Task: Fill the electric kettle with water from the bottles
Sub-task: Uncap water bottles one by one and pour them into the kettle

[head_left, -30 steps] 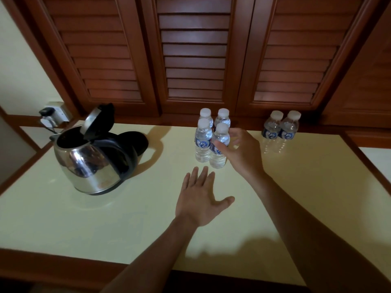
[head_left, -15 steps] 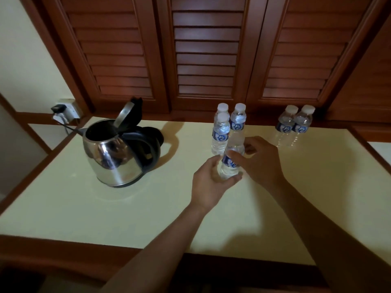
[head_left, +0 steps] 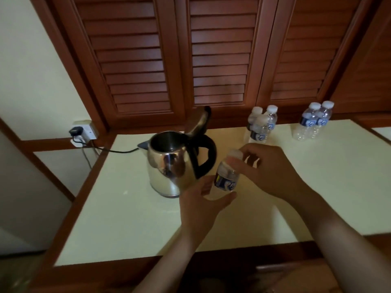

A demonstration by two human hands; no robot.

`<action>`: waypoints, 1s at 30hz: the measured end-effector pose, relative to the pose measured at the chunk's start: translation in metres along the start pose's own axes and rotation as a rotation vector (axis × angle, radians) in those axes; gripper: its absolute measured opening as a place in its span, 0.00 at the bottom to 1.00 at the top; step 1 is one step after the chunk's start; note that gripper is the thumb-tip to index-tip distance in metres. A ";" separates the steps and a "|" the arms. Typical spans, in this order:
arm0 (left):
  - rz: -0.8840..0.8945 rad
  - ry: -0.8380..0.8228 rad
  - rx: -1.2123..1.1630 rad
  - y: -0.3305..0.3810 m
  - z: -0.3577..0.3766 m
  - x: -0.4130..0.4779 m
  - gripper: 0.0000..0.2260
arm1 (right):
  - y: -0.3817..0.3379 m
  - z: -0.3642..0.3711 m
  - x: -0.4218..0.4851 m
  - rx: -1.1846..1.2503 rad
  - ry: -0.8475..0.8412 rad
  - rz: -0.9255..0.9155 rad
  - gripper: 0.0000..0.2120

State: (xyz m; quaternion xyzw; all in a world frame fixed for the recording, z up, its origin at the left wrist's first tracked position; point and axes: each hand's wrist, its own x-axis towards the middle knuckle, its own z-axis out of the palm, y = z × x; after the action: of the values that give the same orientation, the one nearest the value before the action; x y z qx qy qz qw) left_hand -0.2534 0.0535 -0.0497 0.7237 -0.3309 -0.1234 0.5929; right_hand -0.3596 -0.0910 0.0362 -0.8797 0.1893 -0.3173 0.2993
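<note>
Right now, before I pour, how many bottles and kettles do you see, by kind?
Water bottles: 6 (held bottle between left grip and right grip; cluster of three at the back; pair at right)
Electric kettle: 1
Total: 7

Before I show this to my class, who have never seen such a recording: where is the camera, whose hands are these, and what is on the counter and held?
There is no machine here: a person wears one camera on the head, looking down at their two bare hands. On the pale counter stands a steel kettle with its lid open, three water bottles behind and two more to the right. The left hand grips a small bottle low down, and the right hand pinches its white cap.
</note>
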 end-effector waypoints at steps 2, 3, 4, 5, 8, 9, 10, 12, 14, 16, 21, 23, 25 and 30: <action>0.035 0.046 0.062 -0.003 -0.030 -0.002 0.26 | -0.024 0.018 0.005 -0.092 0.041 -0.018 0.23; 0.041 0.061 0.085 -0.003 -0.044 -0.002 0.26 | -0.035 0.027 0.008 -0.132 0.053 -0.018 0.25; 0.038 0.068 0.094 -0.003 -0.056 -0.003 0.25 | -0.046 0.035 0.011 -0.164 0.065 -0.019 0.26; 0.038 0.073 0.097 -0.004 -0.068 -0.003 0.24 | -0.056 0.042 0.015 -0.185 0.076 -0.018 0.28; 0.057 0.098 0.110 -0.008 -0.099 -0.003 0.21 | -0.083 0.059 0.025 -0.196 0.041 -0.029 0.27; 0.063 0.104 0.119 -0.010 -0.108 -0.002 0.21 | -0.090 0.064 0.028 -0.213 0.006 -0.049 0.26; 0.067 0.106 0.127 -0.013 -0.116 -0.001 0.21 | -0.097 0.067 0.031 -0.236 -0.036 -0.084 0.24; 0.076 0.091 0.117 -0.018 -0.128 0.001 0.20 | -0.108 0.070 0.036 -0.260 -0.143 -0.180 0.21; 0.077 0.079 0.094 -0.020 -0.138 0.002 0.20 | -0.115 0.069 0.041 -0.291 -0.244 -0.286 0.19; 0.082 0.078 0.070 -0.021 -0.147 0.003 0.20 | -0.120 0.068 0.045 -0.281 -0.322 -0.320 0.13; 0.090 0.099 0.028 -0.024 -0.152 0.001 0.19 | -0.130 0.065 0.050 -0.193 -0.390 -0.231 0.19; 0.087 0.105 0.017 -0.021 -0.151 -0.001 0.19 | -0.134 0.067 0.052 -0.257 -0.309 -0.186 0.24; 0.084 0.109 0.010 -0.019 -0.149 -0.003 0.20 | -0.135 0.071 0.053 -0.350 -0.276 -0.165 0.28; 0.041 0.094 0.019 -0.018 -0.144 -0.003 0.20 | -0.131 0.074 0.054 -0.406 -0.395 -0.213 0.23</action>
State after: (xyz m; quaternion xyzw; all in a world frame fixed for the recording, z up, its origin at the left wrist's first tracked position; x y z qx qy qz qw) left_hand -0.1670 0.1686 -0.0292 0.7274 -0.3185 -0.0741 0.6033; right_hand -0.2515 0.0086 0.0991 -0.9811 0.0937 -0.1253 0.1136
